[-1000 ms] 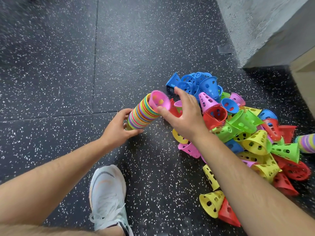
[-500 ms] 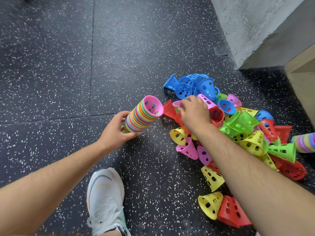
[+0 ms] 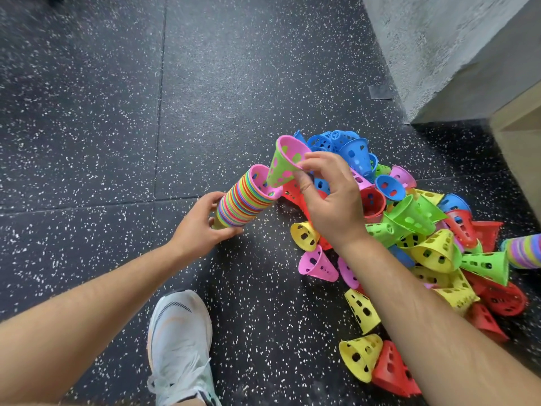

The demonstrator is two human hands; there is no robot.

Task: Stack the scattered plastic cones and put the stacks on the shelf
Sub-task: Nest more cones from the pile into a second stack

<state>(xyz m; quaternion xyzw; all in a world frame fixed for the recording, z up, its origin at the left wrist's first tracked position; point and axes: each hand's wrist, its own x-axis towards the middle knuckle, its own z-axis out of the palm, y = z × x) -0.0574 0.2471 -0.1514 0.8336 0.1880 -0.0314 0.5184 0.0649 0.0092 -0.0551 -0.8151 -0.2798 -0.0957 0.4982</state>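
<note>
The right hand (image 3: 330, 200) pinches the wide rim of a green cone (image 3: 278, 171) between thumb and fingertips. A pink lining shows at the mouth of this cone and through its holes, so a pink one seems to sit nested inside it, though how deep cannot be told. Its narrow tip dips into the open pink mouth of the stack (image 3: 244, 200) and is hidden there.

The left hand (image 3: 202, 227) wraps its fingers and thumb round the lower end of that stack and holds it tilted above the floor (image 3: 117, 112), mouth pointing up and to the right. The fingers cover the stack's bottom end. Its many coloured rims are packed too tightly to count.

Just right of the hands the pile (image 3: 409, 230) of loose cones lies on the floor, near where the floor meets the concrete wall (image 3: 439, 39): blue ones at the far side, then red, green, yellow and pink ones tumbled over each other. The right wrist and forearm cross the pile and hide much of its near side. A yellow cone (image 3: 361, 356) and a red cone (image 3: 392, 370) lie together beside the forearm, the red one partly behind it.

A second stack (image 3: 524, 250) lies beyond the pile, cut off by the right edge of the view. A pale wooden piece (image 3: 521, 133) stands there too, mostly out of view, and what it belongs to cannot be told. A grey patch of tape (image 3: 380, 91) sits on the floor by the foot of the wall. A white shoe (image 3: 181, 341) rests on the floor below the left forearm, its heel out of view.
</note>
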